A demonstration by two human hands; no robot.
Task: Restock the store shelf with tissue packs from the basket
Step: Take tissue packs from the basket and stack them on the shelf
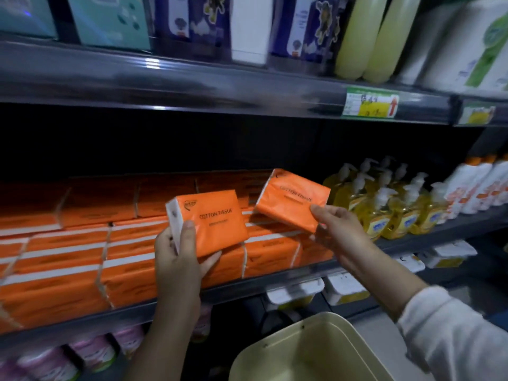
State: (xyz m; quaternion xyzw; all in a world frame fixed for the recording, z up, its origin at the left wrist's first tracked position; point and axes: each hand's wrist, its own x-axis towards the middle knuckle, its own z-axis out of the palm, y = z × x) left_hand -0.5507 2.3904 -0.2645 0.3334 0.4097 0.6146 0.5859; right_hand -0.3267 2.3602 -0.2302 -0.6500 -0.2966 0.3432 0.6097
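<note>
My left hand (pixel 180 257) grips an orange tissue pack (pixel 213 222) marked "COTTON TISSUE", held upright in front of the middle shelf. A second orange tissue pack (pixel 292 199) is in my right hand (pixel 336 225), tilted, above the right end of the stacked packs. Stacks of the same orange packs (pixel 82 259) fill the middle shelf (pixel 247 288) from the left edge to just past centre. The cream basket (pixel 310 350) sits low at the bottom centre; its visible inside shows no packs.
Yellow pump soap bottles (pixel 384 204) stand right of the tissue stacks, with white and orange bottles (pixel 472 188) further right. The upper shelf holds tissue boxes, rolls and pale yellow bottles (pixel 368 37). Pink rolls (pixel 93 353) and white tubs (pixel 297 292) sit on the lower shelf.
</note>
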